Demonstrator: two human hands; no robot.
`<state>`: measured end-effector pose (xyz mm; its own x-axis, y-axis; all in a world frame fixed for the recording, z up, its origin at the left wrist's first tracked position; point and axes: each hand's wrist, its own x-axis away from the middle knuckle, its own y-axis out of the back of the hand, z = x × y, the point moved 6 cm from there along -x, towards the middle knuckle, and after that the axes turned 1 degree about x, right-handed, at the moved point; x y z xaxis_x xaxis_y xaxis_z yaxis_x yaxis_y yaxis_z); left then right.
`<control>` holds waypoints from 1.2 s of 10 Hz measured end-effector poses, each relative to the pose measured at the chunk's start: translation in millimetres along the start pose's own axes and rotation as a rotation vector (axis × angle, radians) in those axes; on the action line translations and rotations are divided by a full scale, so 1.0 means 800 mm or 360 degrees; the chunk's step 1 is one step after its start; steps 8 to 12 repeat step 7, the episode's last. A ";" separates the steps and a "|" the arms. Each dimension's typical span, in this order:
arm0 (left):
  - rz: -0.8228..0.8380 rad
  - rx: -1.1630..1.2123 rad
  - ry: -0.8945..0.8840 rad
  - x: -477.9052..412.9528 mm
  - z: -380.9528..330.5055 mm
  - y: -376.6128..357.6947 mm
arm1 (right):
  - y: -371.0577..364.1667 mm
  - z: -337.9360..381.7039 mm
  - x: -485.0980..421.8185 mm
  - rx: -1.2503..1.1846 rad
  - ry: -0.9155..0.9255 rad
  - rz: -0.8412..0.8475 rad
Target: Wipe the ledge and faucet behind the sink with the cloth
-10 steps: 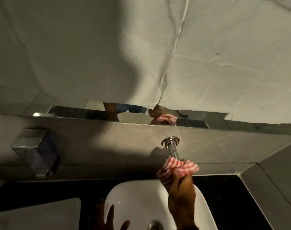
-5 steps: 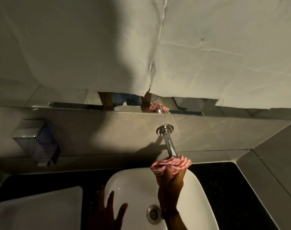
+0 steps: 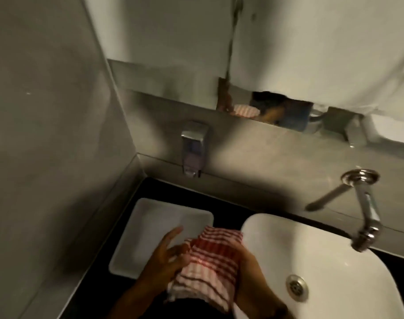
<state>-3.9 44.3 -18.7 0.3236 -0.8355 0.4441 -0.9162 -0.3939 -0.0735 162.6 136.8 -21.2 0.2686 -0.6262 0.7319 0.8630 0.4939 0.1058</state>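
Observation:
A red-and-white striped cloth point(image 3: 207, 263) hangs between both hands over the black counter, left of the white sink point(image 3: 322, 268). My left hand point(image 3: 164, 256) touches its left side with fingers partly spread. My right hand point(image 3: 251, 275) grips it from the right, mostly under the fabric. The chrome faucet point(image 3: 366, 206) sticks out of the grey wall at the right, above the basin and apart from the cloth. The narrow grey ledge point(image 3: 276, 203) runs along the wall behind the sink.
A white rectangular tray point(image 3: 150, 224) lies on the black counter left of the sink. A chrome soap dispenser point(image 3: 193, 148) is mounted on the wall above it. A grey side wall point(image 3: 46, 134) closes the left. A mirror strip point(image 3: 276, 111) is partly covered by white sheeting.
My right hand took the cloth off the faucet spout and brought it down left of the basin. My left hand came up to hold it too. The view swung left.

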 end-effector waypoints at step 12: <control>-0.0544 -0.1887 0.0112 -0.076 0.078 0.117 | -0.127 -0.008 -0.126 0.1362 0.0338 -0.0157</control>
